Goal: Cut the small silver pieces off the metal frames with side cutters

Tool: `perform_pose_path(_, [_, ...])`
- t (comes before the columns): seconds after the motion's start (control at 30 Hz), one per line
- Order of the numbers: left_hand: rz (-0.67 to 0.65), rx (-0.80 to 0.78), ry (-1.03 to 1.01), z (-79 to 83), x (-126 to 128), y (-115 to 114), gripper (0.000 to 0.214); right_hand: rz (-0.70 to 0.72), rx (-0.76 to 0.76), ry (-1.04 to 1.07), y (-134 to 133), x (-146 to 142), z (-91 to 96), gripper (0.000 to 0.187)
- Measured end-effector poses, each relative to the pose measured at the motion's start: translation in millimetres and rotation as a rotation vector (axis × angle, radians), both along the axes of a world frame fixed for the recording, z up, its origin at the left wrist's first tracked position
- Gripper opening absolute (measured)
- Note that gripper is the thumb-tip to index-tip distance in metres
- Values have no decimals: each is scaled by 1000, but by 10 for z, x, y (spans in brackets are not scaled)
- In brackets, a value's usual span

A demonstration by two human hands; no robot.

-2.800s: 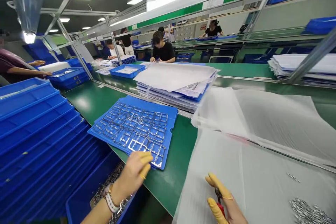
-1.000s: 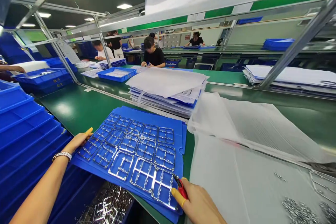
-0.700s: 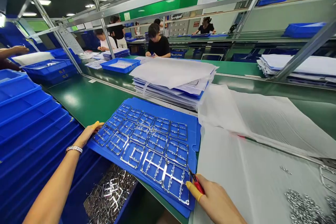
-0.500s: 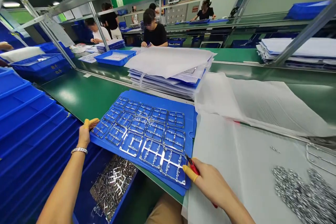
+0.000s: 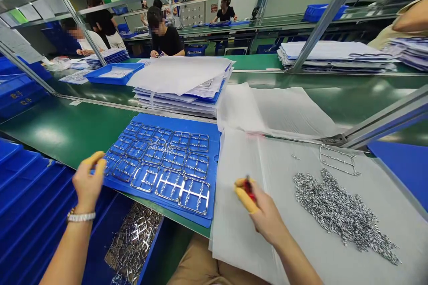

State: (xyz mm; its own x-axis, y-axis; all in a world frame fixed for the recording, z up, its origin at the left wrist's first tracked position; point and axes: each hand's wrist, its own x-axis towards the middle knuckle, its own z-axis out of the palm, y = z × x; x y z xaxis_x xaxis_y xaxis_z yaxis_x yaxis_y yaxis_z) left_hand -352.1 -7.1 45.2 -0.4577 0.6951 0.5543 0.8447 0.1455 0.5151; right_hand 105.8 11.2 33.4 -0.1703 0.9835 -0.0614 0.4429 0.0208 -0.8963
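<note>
Now, right hand (image 5: 264, 207) gripping red-handled cutters (image 5: 249, 189), left hand (image 5: 87, 183) open, bin labels (image 5: 16, 95) blurred

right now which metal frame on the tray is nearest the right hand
The blue tray's near right corner frame; others lie farther from the right hand.

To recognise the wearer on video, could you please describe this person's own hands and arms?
Both forearms are bare. The left hand wears yellow finger cots and a pale beaded bracelet; the right hand wears yellow finger cots too.
</note>
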Motion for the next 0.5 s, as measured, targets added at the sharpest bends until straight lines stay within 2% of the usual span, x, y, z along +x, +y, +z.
perform_pose_path(0.07, [-379,-178,114,36,564,-138,45,-133,29,205,-81,182,-117,47])
perform_pose_path(0.13, [-731,-400,259,69,1128,-223,56,-200,-9,321,-163,310,-264,51])
perform_pose_path(0.2, [-933,-498,346,106,1570,-237,62,-203,-56,354,-247,372,-411,53])
perform_pose_path(0.3, [-1011,-562,389,171,1912,-174,70,-160,-40,323,-364,381,-571,54])
perform_pose_path(0.5, [-1007,-627,419,234,2061,-33,79,26,64,85,-474,336,-597,55])
